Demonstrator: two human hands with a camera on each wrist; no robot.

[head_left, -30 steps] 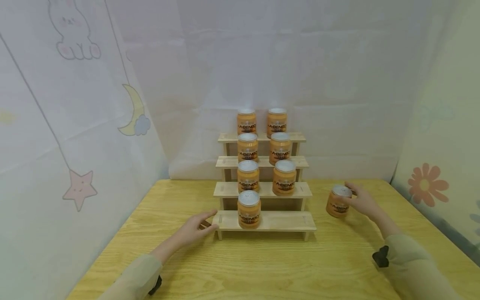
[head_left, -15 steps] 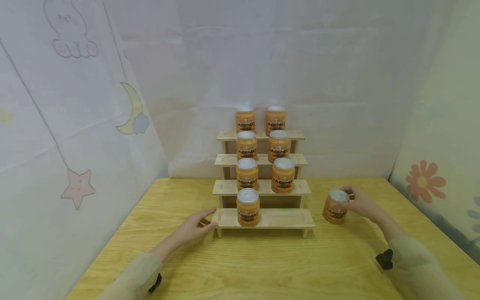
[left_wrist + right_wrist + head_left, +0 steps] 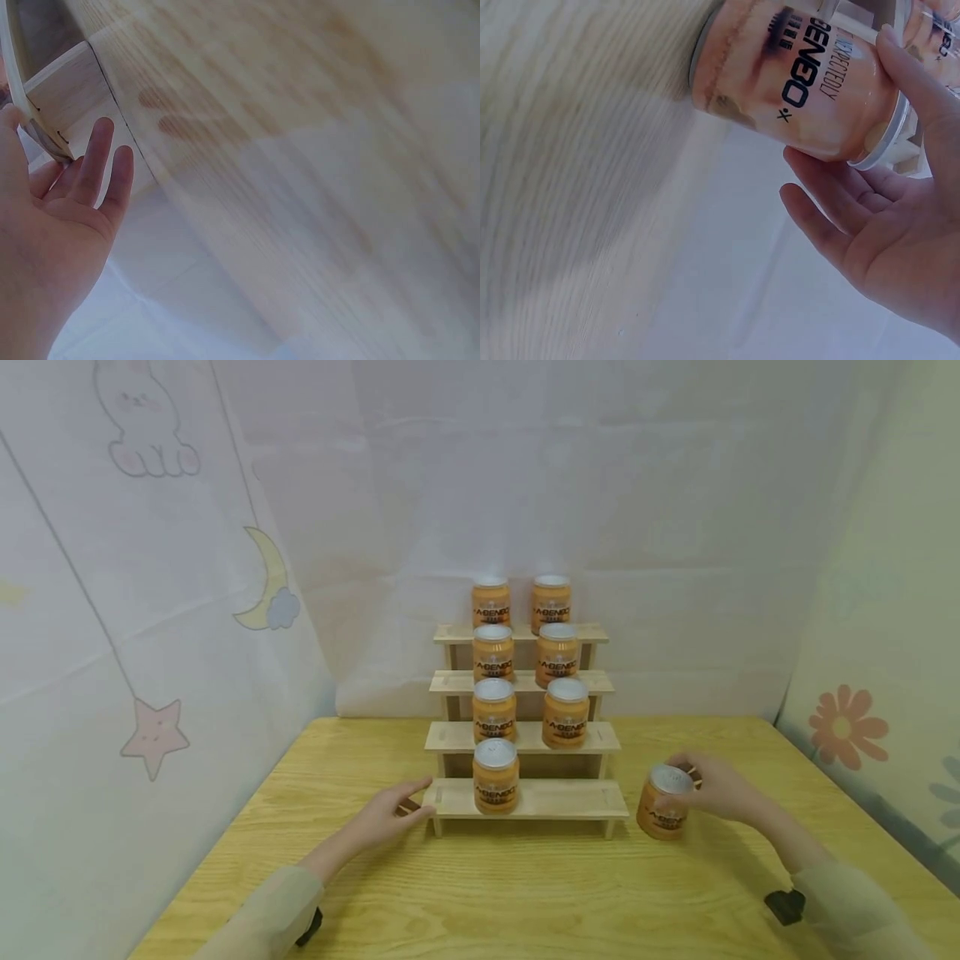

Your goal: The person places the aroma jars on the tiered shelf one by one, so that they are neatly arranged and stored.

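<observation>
My right hand [image 3: 720, 787] holds an orange can with a silver lid [image 3: 660, 814] from its right side, near its top, with thumb and fingers around it. The right wrist view shows dark lettering on the can [image 3: 780, 82], its base close over the table. The ring and little fingers [image 3: 817, 217] stay off it. To the left, my left hand [image 3: 382, 818] grips the left end of the lowest board of a stepped wooden stand [image 3: 577, 797], thumb toward the front and fingers behind. In the left wrist view, the outer fingers [image 3: 116, 184] stick out free beside the board end [image 3: 49, 139].
A matching can [image 3: 496, 785] stands on the left part of the lowest step. Several more, such as one on the second step [image 3: 566, 718], stand in pairs on the higher steps. The wooden table [image 3: 480, 893] meets a pale cloth wall [image 3: 675, 527] at the back.
The right hand has brought the can toward the person and slightly left, closer to the stand's right front corner. My left hand and the stand stay in place.
</observation>
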